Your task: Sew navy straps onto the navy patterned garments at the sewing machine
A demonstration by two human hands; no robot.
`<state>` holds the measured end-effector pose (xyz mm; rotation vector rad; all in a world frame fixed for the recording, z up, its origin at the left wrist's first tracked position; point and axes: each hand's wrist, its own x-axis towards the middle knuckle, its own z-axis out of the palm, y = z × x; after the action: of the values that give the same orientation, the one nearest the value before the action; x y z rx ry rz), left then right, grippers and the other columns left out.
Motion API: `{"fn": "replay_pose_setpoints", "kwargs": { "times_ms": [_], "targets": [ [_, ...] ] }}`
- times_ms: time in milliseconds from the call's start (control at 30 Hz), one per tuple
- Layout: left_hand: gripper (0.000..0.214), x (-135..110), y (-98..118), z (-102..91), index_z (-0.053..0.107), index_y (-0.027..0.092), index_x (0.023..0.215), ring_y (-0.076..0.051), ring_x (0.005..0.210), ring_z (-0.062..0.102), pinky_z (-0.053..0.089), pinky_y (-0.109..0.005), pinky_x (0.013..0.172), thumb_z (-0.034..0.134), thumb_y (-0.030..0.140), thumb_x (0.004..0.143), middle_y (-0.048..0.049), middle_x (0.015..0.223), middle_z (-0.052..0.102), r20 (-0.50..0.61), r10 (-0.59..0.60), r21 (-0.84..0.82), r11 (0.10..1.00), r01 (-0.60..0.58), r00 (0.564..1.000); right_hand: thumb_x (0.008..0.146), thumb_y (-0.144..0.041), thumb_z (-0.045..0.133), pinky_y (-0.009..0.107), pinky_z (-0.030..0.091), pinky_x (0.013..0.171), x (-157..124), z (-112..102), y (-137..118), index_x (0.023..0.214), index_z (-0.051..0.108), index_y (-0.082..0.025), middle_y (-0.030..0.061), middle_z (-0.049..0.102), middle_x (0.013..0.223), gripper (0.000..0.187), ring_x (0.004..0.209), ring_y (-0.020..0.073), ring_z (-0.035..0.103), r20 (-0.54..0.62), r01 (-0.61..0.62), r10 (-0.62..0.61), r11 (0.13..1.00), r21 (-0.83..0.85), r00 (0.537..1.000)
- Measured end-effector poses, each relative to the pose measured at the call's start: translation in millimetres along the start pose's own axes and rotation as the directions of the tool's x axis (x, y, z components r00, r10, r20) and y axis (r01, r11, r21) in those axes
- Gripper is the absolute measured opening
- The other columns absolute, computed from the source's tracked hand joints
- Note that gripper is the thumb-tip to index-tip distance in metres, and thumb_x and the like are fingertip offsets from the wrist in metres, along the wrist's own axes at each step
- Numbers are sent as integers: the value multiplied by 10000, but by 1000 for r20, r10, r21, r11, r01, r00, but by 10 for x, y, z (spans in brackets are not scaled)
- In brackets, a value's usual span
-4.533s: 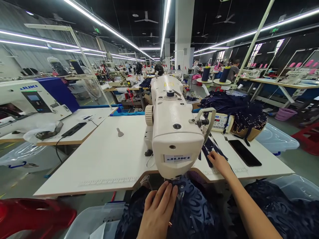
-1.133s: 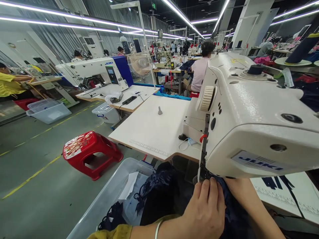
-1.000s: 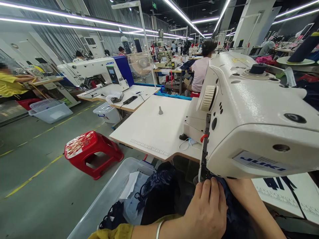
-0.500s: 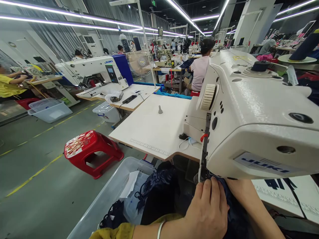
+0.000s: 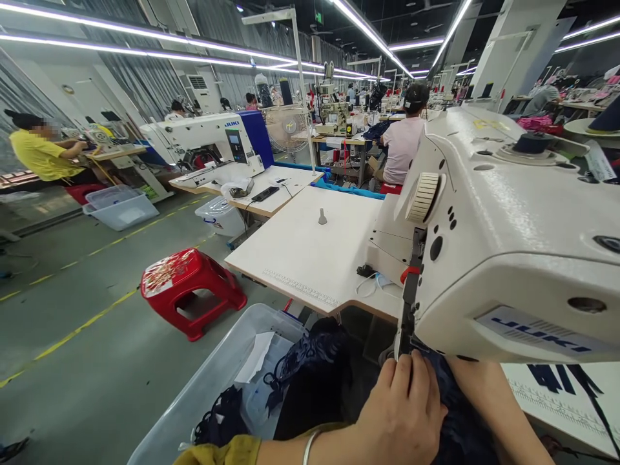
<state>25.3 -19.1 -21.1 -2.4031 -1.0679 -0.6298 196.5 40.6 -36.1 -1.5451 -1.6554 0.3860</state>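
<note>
Machine head (image 5: pixel 513 278) blocks right hand; left hand (image 5: pixel 402 407) touches fabric (image 5: pixel 465 413) near bin (image 5: pixel 196 381), grips unclear.

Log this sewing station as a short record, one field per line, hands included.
Left hand: fingers bent against the dark cloth; grip unclear
Right hand: hidden behind the machine; forearm visible
Sewing machine: white, its head above the cloth
Table: white, ruler marks near its front edge, small grey tool on top
Tub: clear plastic, holding dark cloth pieces and white paper
Stool: red, on the floor
</note>
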Motion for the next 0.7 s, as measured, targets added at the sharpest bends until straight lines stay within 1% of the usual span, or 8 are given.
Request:
{"fn": "replay_pose_setpoints", "kwargs": {
  "times_ms": [100, 200, 333, 433, 500, 600, 700],
  "targets": [
    [399, -16, -15, 3, 604, 70, 1220, -234, 1030, 557, 428, -345, 871, 435, 348, 990, -143, 1224, 593, 25, 20, -15, 1000, -20, 999, 782, -458, 514, 506, 472, 962, 19, -14, -28, 828, 692, -274, 83, 756, 816, 260, 1115, 360, 604, 14, -6, 6, 999, 35, 1000],
    [414, -20, -19, 3, 585, 74, 1246, -237, 1032, 553, 428, -351, 867, 424, 360, 994, -154, 1245, 575, 59, 52, -9, 999, -51, 997, 754, -440, 544, 473, 502, 939, 36, -26, -28, 963, 703, -266, 75, 759, 969, 315, 1118, 345, 609, 17, -20, 19, 998, 54, 1000],
    [393, 5, -18, -22, 593, 78, 1232, -219, 1026, 546, 425, -341, 873, 431, 345, 993, -126, 1211, 590, 42, 37, -51, 998, -35, 998, 736, -417, 551, 438, 480, 982, 27, -28, 17, 1004, 708, -251, 70, 755, 1014, 352, 1144, 322, 603, 14, -48, 47, 997, 59, 999],
    [371, 22, -13, -40, 601, 85, 1218, -206, 1024, 538, 424, -334, 884, 440, 330, 992, -101, 1186, 600, 34, 27, -77, 997, -24, 999, 749, -400, 514, 459, 419, 1042, -8, -23, 50, 1006, 712, -224, 78, 752, 1023, 369, 1179, 321, 583, 16, -77, 76, 995, 56, 997],
    [372, 22, -7, -39, 599, 85, 1220, -204, 1027, 534, 425, -333, 890, 453, 337, 988, -94, 1185, 600, 40, 22, -83, 996, -19, 999, 757, -385, 507, 470, 399, 1056, -30, -22, 55, 1002, 716, -218, 85, 749, 1031, 363, 1203, 324, 567, 23, -95, 94, 994, 58, 995],
    [384, 17, -1, -24, 590, 86, 1230, -211, 1041, 533, 425, -337, 900, 483, 354, 977, -98, 1194, 595, 56, 26, -82, 996, -21, 998, 775, -378, 516, 449, 439, 1022, -36, -28, 29, 1020, 714, -222, 91, 742, 1056, 351, 1209, 318, 566, 37, -112, 110, 991, 71, 993],
    [399, 29, -3, -11, 585, 85, 1231, -215, 1041, 540, 427, -336, 899, 505, 373, 967, -118, 1201, 592, 70, 32, -72, 997, -27, 997, 770, -400, 518, 439, 469, 991, -3, -40, -11, 1017, 716, -226, 91, 741, 1063, 361, 1192, 318, 579, 11, -93, 92, 993, 75, 996]
  ]
}}
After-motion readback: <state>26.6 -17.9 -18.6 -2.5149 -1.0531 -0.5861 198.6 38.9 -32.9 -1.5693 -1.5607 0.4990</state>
